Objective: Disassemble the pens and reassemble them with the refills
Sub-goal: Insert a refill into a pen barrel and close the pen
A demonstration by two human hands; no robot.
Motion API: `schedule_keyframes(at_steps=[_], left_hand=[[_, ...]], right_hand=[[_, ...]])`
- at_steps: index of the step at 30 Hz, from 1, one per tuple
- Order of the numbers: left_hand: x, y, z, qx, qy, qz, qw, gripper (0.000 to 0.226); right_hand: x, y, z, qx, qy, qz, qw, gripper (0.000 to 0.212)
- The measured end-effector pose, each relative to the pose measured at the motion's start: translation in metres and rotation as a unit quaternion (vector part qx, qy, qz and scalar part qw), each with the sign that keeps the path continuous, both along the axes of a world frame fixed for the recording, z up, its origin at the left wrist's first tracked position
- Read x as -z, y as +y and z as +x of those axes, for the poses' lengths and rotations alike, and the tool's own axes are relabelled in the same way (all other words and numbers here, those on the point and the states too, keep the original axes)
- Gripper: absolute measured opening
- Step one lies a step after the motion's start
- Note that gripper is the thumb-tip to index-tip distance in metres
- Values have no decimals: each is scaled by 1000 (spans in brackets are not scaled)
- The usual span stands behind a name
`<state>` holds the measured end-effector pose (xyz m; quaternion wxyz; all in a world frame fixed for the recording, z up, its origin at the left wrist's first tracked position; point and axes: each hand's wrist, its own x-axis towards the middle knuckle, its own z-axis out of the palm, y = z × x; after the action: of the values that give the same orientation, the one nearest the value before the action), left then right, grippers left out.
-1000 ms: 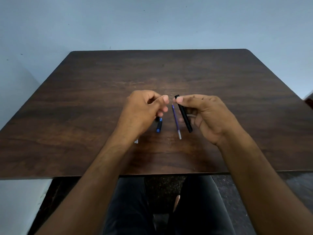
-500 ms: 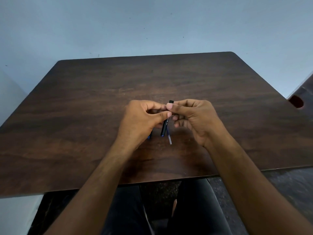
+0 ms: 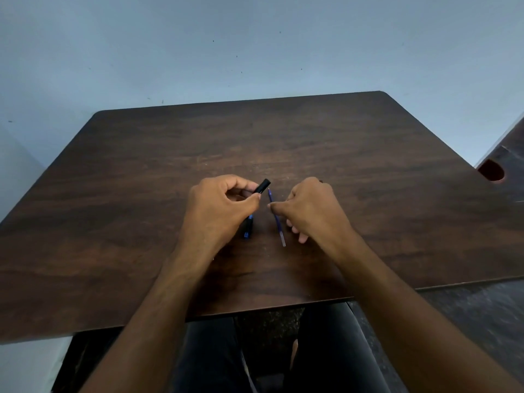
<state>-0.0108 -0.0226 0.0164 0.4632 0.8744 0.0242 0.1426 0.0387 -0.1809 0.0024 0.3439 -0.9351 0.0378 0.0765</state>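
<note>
The left hand (image 3: 219, 211) grips the black plastic pen barrel (image 3: 262, 186), mouth angled toward the thin blue refill (image 3: 274, 215), apparently pinched by the right hand (image 3: 312, 211) alongside.

Dark wooden table (image 3: 141, 222), pale-blue wall (image 3: 255, 46)

Item count: two hands, left (image 3: 219, 211) and right (image 3: 312, 208); one black pen barrel (image 3: 262, 186); one blue refill (image 3: 276, 219); one blue-tipped pen section (image 3: 247, 226); one table (image 3: 368, 194).
</note>
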Motion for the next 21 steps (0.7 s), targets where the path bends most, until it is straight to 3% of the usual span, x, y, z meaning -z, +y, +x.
schedule_keyframes(at_steps=[5, 12, 21], left_hand=[[3, 2, 1, 2, 4, 10, 1000, 19], [6, 4, 1, -5, 7, 17, 1000, 16], [6, 3, 2, -2, 14, 17, 1000, 15]], right_hand=[[2, 14, 9, -10, -16, -99, 995, 40], [-11, 10, 12, -30, 66, -92, 993, 31], [-22, 18, 8, -72, 62, -157, 983, 39]])
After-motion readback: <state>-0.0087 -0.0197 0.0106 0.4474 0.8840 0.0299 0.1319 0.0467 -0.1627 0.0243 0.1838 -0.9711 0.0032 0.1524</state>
